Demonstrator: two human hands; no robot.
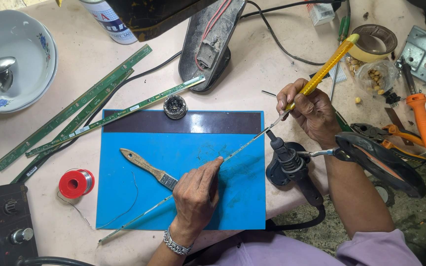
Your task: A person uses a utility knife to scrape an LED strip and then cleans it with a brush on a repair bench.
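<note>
My left hand (196, 194) presses down on a thin, long circuit strip (242, 146) that lies diagonally across the blue work mat (139, 197). My right hand (311, 111) grips a yellow utility knife (321, 74), whose blade tip touches the strip's upper right end. A wooden-handled brush (141, 164) lies on the mat just left of my left hand, partly under it. A small round tin of dark flux (175, 106) sits at the mat's top edge.
Several green circuit strips (75, 118) lie to the left. A red solder spool (76, 183), a bowl with spoon (11, 59), a soldering iron on its stand (292, 165), orange pliers (395, 132), an orange screwdriver (422, 120) and a tape roll (374, 42) surround the mat.
</note>
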